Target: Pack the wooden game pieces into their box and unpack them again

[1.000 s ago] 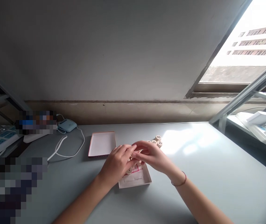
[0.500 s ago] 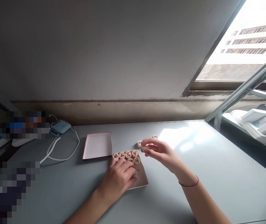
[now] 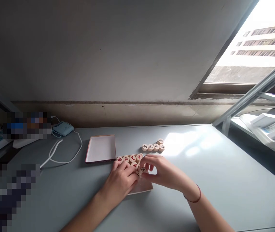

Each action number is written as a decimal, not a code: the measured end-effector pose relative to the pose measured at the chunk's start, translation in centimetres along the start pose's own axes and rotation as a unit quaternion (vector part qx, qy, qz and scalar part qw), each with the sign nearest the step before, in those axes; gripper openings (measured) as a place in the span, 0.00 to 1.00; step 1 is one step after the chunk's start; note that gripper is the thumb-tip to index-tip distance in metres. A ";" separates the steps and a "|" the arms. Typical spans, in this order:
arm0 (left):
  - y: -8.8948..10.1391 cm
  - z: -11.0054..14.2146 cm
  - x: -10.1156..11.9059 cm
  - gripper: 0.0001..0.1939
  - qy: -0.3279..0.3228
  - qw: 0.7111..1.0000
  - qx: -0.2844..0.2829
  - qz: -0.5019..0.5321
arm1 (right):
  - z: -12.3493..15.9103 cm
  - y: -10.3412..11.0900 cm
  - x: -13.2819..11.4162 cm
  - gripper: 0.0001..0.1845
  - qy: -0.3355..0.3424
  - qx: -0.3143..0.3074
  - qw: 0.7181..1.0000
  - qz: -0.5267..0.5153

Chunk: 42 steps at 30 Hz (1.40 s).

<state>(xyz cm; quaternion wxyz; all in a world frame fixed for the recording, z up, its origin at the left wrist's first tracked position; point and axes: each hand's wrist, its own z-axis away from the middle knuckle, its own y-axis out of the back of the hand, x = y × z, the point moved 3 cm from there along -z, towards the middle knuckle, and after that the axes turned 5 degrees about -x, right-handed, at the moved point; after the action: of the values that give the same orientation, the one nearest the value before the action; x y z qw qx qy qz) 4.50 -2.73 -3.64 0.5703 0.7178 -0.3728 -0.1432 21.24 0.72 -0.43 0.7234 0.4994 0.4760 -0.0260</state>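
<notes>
A shallow open box (image 3: 144, 186) holds rows of round wooden Chinese chess pieces with red characters (image 3: 132, 158). My left hand (image 3: 120, 180) lies over the box's left side, fingers curled and covering part of the rows. At its thumb and index finger is a piece with a black character (image 3: 137, 174), partly hidden. My right hand (image 3: 163, 169) pinches another black-marked piece (image 3: 143, 169) between thumb and fingers above the box's right side. Behind the box, several loose pieces (image 3: 150, 147) stand on the table in a short row, with one more behind the right end.
The box lid (image 3: 101, 149) lies inside up, left of the box. A white cable (image 3: 80, 145) runs to a light blue device (image 3: 63, 128) at the back left. Metal frame bars (image 3: 239, 106) rise on the right, beside white power adapters (image 3: 265, 120).
My right hand has moved from near the loose row toward me, over the box, carrying a piece. My left hand has shifted slightly left and forward. The loose row is now uncovered.
</notes>
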 end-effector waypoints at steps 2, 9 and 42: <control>0.1 0.0 -0.1 0.06 0.002 1.000 -0.002 0.012 | 0.0 0.0 -0.1 0.04 0.004 -0.001 1.000 0.006; 1.9 -0.2 -1.9 0.03 0.055 0.995 -0.056 0.066 | -0.4 -1.5 -0.8 0.04 0.049 -0.014 0.993 0.109; 2.6 -0.2 -2.8 0.04 0.020 0.997 -0.001 0.073 | -3.9 6.6 10.3 0.10 -0.371 0.119 0.912 0.129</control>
<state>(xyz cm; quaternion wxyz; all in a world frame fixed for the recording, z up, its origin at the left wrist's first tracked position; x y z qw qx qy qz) 1.77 -0.82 -1.78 0.5873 0.6907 -0.4128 -0.0876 27.68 11.41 -3.41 0.7801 0.5933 0.0983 -0.1726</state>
